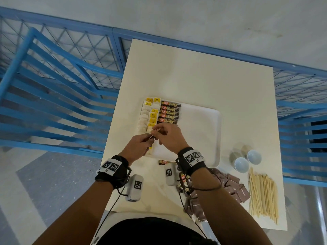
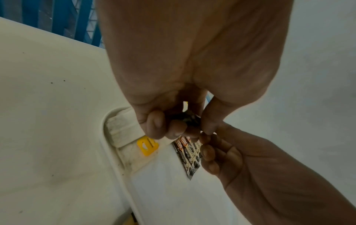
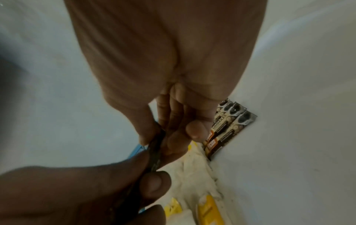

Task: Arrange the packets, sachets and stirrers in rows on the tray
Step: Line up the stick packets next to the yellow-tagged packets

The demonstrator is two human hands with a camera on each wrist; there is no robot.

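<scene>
A white tray lies on the white table. Tea bags with yellow tags fill its left side, and a row of dark coffee granule sachets lies beside them. Both hands meet over the tray's near-left corner. My left hand grips a thin dark sachet in curled fingers. My right hand pinches the same sachet's other end between thumb and fingers. In the left wrist view the sachet is mostly hidden by the fingers.
One loose coffee sachet lies at the tray's near edge. Brown packets, wooden stirrers and two small white bowls sit near right. Blue chairs and a blue fence flank the table.
</scene>
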